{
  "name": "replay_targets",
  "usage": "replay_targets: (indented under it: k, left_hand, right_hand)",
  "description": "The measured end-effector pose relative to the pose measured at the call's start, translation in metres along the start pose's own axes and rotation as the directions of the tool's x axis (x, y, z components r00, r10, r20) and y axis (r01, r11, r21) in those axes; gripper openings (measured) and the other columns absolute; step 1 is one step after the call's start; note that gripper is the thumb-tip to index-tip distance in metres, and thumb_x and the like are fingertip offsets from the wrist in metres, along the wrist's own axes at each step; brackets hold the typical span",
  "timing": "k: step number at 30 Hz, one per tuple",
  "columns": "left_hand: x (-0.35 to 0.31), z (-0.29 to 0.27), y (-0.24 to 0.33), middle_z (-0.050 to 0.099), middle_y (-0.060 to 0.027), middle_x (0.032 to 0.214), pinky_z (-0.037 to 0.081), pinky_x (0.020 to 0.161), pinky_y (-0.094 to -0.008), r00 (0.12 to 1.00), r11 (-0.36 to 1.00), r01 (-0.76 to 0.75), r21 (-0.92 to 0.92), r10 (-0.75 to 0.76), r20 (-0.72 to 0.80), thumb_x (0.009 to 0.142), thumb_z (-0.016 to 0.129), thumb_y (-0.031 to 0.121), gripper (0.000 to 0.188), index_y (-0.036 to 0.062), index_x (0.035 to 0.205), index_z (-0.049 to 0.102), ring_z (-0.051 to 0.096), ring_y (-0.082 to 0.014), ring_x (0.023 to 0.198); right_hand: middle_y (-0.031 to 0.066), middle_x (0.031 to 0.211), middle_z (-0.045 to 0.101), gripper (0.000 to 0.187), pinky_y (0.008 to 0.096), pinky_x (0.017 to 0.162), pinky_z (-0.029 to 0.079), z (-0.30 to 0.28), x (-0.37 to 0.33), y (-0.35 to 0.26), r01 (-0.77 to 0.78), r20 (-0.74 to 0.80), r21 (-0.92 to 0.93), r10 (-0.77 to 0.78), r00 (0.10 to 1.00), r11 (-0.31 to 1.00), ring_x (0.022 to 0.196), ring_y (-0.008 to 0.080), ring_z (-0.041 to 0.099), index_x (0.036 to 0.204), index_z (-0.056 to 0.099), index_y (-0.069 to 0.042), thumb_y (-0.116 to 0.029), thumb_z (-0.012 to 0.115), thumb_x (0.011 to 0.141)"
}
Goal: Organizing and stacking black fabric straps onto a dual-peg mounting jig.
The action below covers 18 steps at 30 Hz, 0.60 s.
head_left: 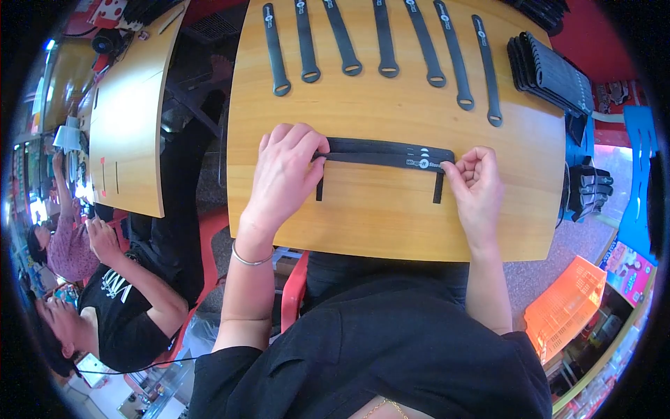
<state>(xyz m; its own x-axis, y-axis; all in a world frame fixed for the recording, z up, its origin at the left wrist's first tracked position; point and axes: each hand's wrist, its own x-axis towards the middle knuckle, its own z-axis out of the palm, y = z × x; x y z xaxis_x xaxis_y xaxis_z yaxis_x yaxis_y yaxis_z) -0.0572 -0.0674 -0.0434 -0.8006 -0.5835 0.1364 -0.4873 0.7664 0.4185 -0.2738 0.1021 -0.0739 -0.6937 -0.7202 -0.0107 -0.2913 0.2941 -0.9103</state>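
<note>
A black storage strap [377, 155], printed in white near its right end, stretches between my hands just over the wooden table. It looks doubled, with two layers lying one above the other. My left hand [287, 167] pinches its left end with thumb and fingers, hiding that tip. At the other end, my right hand [477, 188] grips the strap between thumb and forefinger, its other fingers curled. Below the strap, two short dark strips, a left one [319, 188] and a right one [437, 188], mark the tabletop.
Several black straps with slotted ends, one of them a middle strap [385, 42], lie in a row along the table's far side. A stack of folded black straps [548, 73] sits at the far right. An orange crate [569, 304] stands lower right. Left, a co-worker [125, 314] sits by another table [132, 133].
</note>
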Motion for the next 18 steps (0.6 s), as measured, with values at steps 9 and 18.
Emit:
replay_targets:
  k: [9,18]
  left_hand:
    - [0.0015,0.0003,0.0095,0.055,-0.0074,0.085,0.040,0.078,-0.0384,1.000,0.998,0.008,0.063,-0.009,0.025,0.071,0.063,0.001,0.017,0.0062,0.086,0.058,0.054,-0.0271,0.089]
    - [0.0016,-0.0009,0.0092,0.055,-0.0104,0.085,0.045,0.076,-0.0391,0.998,1.000,0.009,-0.027,-0.007,0.063,0.074,0.066,0.004,0.014,0.0023,0.082,0.055,0.056,-0.0303,0.084]
  right_hand:
    - [0.0007,0.073,0.054,0.028,0.0192,0.053,0.043,-0.0010,-0.0003,0.0004,0.000,-0.008,-0.011,0.000,1.000,1.000,0.060,0.0049,0.050,0.094,0.049,-0.003,-0.002,0.073,0.079]
    - [0.0012,0.073,0.055,0.028,0.0199,0.054,0.045,-0.0006,0.0000,0.0026,0.001,-0.011,-0.002,-0.001,1.000,1.000,0.061,0.0056,0.051,0.094,0.050,-0.003,-0.003,0.073,0.079]
